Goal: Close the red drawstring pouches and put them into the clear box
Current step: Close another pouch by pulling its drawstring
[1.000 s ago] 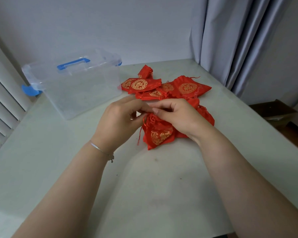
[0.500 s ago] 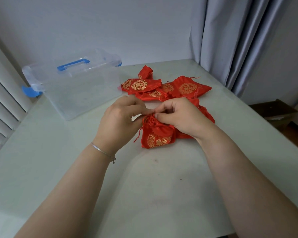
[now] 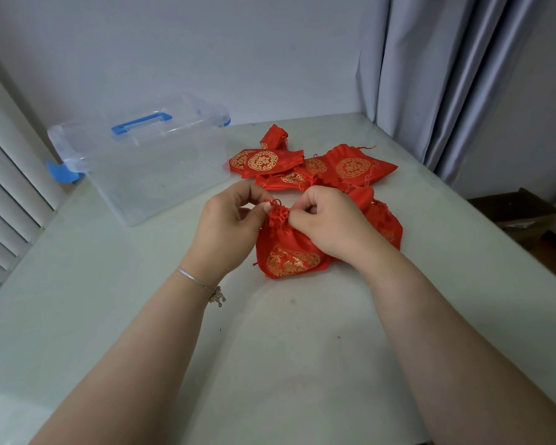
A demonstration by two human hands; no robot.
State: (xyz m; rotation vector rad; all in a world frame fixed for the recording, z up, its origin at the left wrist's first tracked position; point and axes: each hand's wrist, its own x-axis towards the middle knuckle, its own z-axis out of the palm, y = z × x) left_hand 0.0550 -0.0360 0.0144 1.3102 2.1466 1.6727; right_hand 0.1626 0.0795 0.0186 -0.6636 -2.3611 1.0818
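Near the table's middle, the red drawstring pouch [image 3: 291, 252] sits with its gathered neck pointing away, pinched by the left hand [image 3: 230, 224] and right hand [image 3: 328, 220], while the clear box [image 3: 148, 165] waits toward the far left corner, nearer the left hand.

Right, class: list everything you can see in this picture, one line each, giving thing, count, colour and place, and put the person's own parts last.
held pouch: one, red with gold print, on the table between both hands, neck gathered.
loose pouches: a pile, exact count unclear, red with gold print, behind the hands, beside the box.
clear box: one, transparent with blue handle and clips, far left of the table, no pouches inside.
table: one, pale grey-green.
curtain: grey, back right.
cardboard box: one, brown, right, beyond the table edge.
bracelet: one, silver, left wrist.
left hand: pinches the pouch neck.
right hand: pinches the pouch neck.
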